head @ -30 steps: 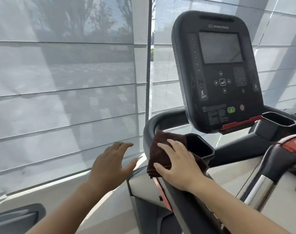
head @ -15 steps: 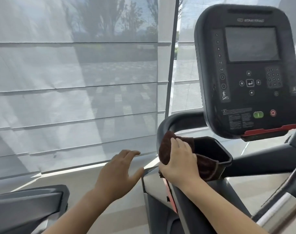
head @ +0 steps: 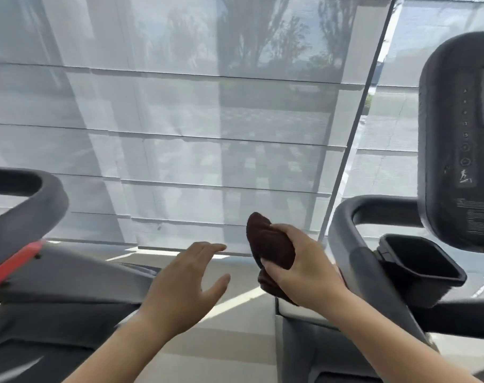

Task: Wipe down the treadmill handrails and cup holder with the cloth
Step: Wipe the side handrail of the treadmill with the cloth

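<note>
My right hand (head: 304, 261) grips a bunched dark brown cloth (head: 268, 244), held in the air just left of the treadmill's grey curved handrail (head: 345, 241). The cloth touches neither the rail nor the cup holder. The black cup holder (head: 420, 264) sits to the right of that rail, below the black console (head: 456, 139). My left hand (head: 185, 288) hovers flat with fingers spread, holding nothing, between the two machines.
A second treadmill's grey handrail (head: 41, 200) with a red strip (head: 11, 264) stands at the left. Sheer window blinds (head: 180, 134) fill the background, divided by a window post (head: 354, 128). Pale floor shows between the machines.
My right hand has lifted the cloth off the handrail and cup holder and carried it left. The view has swung left, bringing the neighbouring treadmill in.
</note>
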Tool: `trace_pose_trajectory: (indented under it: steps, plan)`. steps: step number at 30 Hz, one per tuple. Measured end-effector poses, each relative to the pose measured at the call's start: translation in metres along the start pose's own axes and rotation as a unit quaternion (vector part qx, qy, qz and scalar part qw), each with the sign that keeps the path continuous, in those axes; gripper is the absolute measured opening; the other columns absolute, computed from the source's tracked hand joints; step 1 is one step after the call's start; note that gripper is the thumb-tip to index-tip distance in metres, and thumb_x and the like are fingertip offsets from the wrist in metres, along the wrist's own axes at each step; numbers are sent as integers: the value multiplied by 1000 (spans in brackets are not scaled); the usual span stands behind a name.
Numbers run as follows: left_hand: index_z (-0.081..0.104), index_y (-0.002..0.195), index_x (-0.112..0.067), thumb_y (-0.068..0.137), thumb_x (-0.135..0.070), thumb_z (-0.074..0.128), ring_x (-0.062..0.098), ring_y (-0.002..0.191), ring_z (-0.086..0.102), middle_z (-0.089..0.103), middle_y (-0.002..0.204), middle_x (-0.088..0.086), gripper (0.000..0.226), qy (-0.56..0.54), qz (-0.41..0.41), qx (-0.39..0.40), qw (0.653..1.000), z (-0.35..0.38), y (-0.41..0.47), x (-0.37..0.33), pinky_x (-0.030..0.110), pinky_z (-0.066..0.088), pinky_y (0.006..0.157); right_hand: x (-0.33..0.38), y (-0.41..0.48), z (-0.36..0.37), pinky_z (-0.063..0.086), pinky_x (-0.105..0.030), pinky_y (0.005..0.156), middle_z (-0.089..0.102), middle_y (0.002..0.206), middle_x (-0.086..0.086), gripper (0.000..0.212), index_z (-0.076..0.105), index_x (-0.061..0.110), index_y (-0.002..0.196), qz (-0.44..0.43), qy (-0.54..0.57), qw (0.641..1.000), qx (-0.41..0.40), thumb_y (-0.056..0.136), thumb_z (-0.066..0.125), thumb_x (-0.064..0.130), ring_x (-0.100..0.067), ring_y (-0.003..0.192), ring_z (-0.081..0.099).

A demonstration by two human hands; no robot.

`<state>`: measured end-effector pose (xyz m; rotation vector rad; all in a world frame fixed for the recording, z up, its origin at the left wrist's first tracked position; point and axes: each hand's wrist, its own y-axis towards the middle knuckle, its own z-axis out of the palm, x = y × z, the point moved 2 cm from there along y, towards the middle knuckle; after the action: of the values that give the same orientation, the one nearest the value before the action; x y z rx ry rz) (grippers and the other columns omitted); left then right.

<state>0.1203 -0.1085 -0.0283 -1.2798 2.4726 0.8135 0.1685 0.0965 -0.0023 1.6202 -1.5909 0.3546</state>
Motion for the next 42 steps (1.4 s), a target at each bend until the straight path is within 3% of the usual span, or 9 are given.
trace_pose_trajectory:
  steps: [8, 12, 16, 20, 28, 30, 33, 38, 42]
  plan:
    - [42, 124, -43, 82, -54, 49, -5, 108, 37, 45, 127, -25, 44, 67, -145, -66, 985, -124, -182, 83, 20, 37, 89, 131, -76, 151, 48, -11, 75, 66, 96, 23, 52, 53, 47, 117, -70, 139, 978, 138, 73, 65, 23, 3, 89, 63]
    - [42, 126, -42, 83, -52, 48, -1, 119, 39, 43, 127, -25, 44, 102, -197, -82, 972, -177, -286, 104, 22, 40, 94, 193, -147, 223, 46, -10, 81, 61, 107, 34, 57, 51, 54, 117, -98, 175, 964, 173, 67, 64, 30, 7, 98, 60]
    - [45, 122, -42, 83, -53, 47, -5, 115, 37, 42, 121, -30, 40, 128, -236, -107, 957, -213, -377, 118, 21, 37, 94, 233, -209, 283, 47, -12, 80, 63, 106, 32, 54, 55, 53, 113, -84, 211, 953, 201, 62, 63, 39, 4, 96, 62]
    - [52, 116, -40, 82, -48, 51, -6, 112, 40, 46, 118, -29, 35, 147, -287, -118, 939, -238, -445, 125, 19, 36, 87, 270, -248, 318, 41, -3, 75, 62, 104, 35, 51, 57, 51, 107, -86, 225, 944, 226, 63, 66, 28, 9, 94, 60]
    - [56, 110, -38, 80, -40, 57, -3, 111, 41, 51, 118, -22, 30, 198, -384, -173, 885, -280, -517, 136, 22, 40, 81, 352, -251, 351, 44, -5, 71, 63, 99, 29, 53, 55, 50, 110, -115, 250, 932, 235, 62, 61, 29, 5, 92, 61]
    - [55, 111, -39, 80, -42, 56, -2, 109, 42, 50, 120, -22, 31, 212, -401, -177, 874, -291, -530, 141, 23, 43, 78, 378, -251, 362, 45, -8, 78, 62, 106, 27, 56, 53, 47, 115, -144, 253, 933, 212, 63, 62, 32, 2, 100, 59]
    - [52, 116, -39, 81, -43, 56, 4, 108, 47, 48, 122, -21, 35, 228, -418, -167, 863, -309, -549, 155, 23, 42, 77, 416, -258, 388, 42, -28, 99, 55, 127, 18, 59, 49, 38, 124, -202, 247, 926, 200, 68, 65, 33, -6, 120, 48]
    - [44, 123, -39, 83, -46, 52, -2, 108, 45, 43, 120, -28, 42, 181, -408, -142, 884, -326, -579, 188, 17, 35, 75, 455, -282, 440, 20, -52, 111, 30, 151, 7, 69, 38, 34, 138, -250, 75, 943, 208, 76, 64, 49, -19, 141, 15]
    - [42, 124, -40, 83, -47, 53, -1, 108, 47, 44, 123, -27, 44, 112, -352, -109, 923, -335, -586, 213, 18, 39, 79, 465, -275, 446, 20, -49, 115, 31, 151, 2, 65, 42, 30, 138, -168, 63, 969, 171, 80, 64, 49, -22, 143, 13]
